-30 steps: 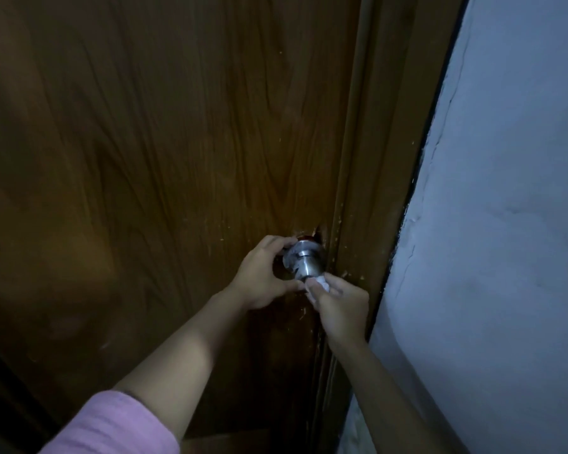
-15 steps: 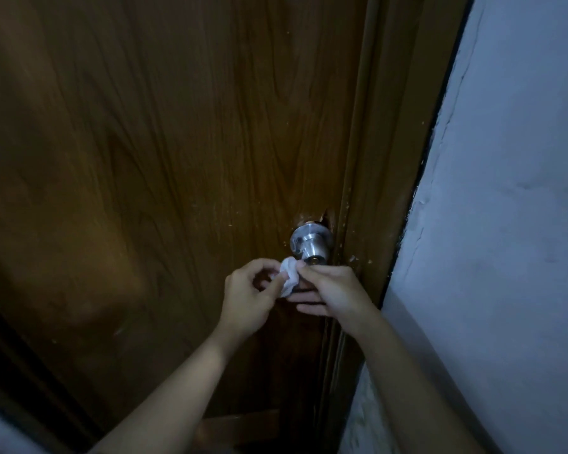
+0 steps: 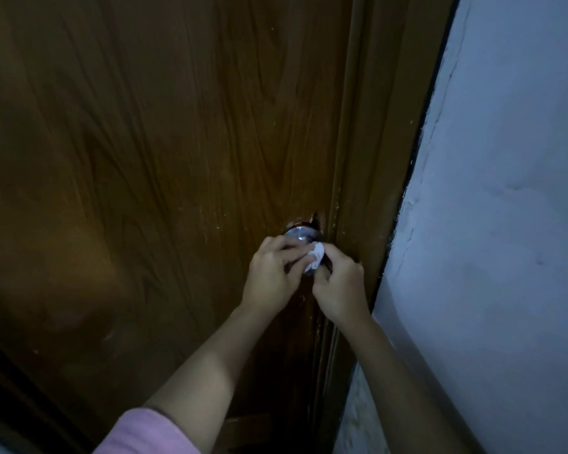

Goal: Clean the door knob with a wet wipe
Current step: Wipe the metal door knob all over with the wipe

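A round silver door knob (image 3: 300,233) sticks out of the brown wooden door (image 3: 164,165) near its right edge; only its upper part shows above my fingers. A crumpled white wet wipe (image 3: 315,258) is pressed over the knob's front. My left hand (image 3: 273,276) pinches the wipe from the left with its fingertips. From the right and below, my right hand (image 3: 340,286) closes on the same wipe. The two hands touch each other around it.
The brown door frame (image 3: 371,158) runs up just right of the knob. A rough whitish wall (image 3: 505,224) fills the right side. A pink sleeve (image 3: 145,434) covers my left upper arm at the bottom.
Both hands have risen with the wipe from just below the knob onto its front, hiding most of it. One second ago my left hand gripped the bare knob.
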The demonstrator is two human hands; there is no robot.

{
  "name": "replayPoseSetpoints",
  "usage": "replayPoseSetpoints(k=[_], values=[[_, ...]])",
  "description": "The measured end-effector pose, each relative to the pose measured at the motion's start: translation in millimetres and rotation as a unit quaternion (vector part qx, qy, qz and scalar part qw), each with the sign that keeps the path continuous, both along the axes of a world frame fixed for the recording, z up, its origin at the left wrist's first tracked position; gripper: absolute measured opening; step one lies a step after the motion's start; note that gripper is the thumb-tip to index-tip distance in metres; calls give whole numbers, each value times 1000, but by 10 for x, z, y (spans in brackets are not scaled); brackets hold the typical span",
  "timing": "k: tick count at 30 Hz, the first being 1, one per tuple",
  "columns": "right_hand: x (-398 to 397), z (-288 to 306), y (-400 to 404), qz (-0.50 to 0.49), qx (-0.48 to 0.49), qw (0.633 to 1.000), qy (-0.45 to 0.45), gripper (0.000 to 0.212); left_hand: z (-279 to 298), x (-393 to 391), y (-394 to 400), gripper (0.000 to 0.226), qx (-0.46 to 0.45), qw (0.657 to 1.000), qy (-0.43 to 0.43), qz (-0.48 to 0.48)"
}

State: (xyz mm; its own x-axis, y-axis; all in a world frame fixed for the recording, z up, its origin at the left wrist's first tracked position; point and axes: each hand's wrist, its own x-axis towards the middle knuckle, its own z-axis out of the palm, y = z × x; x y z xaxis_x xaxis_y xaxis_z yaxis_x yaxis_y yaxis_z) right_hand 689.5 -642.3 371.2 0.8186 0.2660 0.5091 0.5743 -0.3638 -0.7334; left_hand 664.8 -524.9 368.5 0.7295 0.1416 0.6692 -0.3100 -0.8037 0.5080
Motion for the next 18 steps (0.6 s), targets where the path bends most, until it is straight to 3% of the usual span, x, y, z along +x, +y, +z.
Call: replayPoseSetpoints(k=[4, 9, 15, 18], values=[[9, -11, 39, -15, 5, 999, 33, 35, -222, -82, -7, 11, -163, 981, -11, 104], [28, -25, 67, -20, -5, 999, 29, 35, -282, -148, -101, 15, -205, 975, -11, 87], [53, -37, 35, -11, -12, 1000, 10, 34, -120, -54, 28, 22, -24, 999, -14, 36], [42, -36, 22, -9, -9, 1000, 20, 36, -148, -83, 63, 21, -48, 998, -9, 31]])
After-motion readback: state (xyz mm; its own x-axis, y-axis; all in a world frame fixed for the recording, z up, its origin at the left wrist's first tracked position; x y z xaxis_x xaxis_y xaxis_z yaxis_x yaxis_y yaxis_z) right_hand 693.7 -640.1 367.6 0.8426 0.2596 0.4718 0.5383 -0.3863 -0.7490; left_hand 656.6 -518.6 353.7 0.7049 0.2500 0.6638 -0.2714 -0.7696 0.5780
